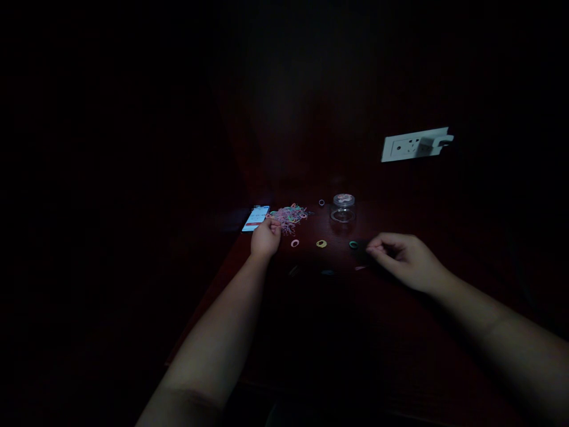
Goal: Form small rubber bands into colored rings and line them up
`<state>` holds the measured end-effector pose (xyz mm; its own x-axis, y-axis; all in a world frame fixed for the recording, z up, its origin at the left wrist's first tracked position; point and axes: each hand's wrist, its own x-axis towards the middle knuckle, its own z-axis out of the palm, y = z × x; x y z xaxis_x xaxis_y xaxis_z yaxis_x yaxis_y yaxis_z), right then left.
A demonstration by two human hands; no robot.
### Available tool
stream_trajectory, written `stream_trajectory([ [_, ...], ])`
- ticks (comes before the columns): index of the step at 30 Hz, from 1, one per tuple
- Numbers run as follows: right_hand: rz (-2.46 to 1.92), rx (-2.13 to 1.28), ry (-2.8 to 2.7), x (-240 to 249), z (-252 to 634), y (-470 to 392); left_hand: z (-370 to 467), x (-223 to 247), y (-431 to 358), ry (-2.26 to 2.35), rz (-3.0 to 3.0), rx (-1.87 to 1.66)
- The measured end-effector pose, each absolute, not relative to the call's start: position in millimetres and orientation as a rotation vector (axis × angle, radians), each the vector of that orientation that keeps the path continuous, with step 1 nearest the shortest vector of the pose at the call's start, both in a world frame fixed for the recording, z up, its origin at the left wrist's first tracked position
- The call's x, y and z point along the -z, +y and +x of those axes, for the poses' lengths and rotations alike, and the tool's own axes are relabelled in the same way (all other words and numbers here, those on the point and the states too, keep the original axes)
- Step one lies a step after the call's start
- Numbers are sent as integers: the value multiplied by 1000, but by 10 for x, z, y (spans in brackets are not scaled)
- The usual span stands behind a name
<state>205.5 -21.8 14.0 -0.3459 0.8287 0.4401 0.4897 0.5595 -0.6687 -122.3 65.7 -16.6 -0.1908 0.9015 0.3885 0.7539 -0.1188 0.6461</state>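
My left hand [265, 238] is at the left edge of a loose pile of pastel hair ties [291, 216], its fingers curled closed. Whatever may be in them is hidden. To the right, my right hand [406, 258] hovers low over the table with thumb and fingers pinched together; any small thing in the pinch is too dark to make out. Just left of those fingertips lies a green hair tie [353, 244]. In line with it are a yellow hair tie [322, 244] and a pink hair tie [295, 243]. Closer to me, a bluish band [328, 273] shows dimly.
A lit phone [256, 219] lies beside the pile. A clear lidded jar [342, 209] stands farther back, with a pale ring [321, 203] to its left. The dark red table [311, 332] meets a wall bearing a white socket [413, 145] with a plug in it.
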Motion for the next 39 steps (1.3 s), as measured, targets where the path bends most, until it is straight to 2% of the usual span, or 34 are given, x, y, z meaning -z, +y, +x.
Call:
stream_trajectory([
  [20, -1053, -538, -2010, -161, 2039, -230, -1231, 135, 639, 2004, 1837, -1050],
  [39, -1059, -515, -2010, -174, 2037, -245, -1265, 209, 677, 1916, 1815, -1145],
])
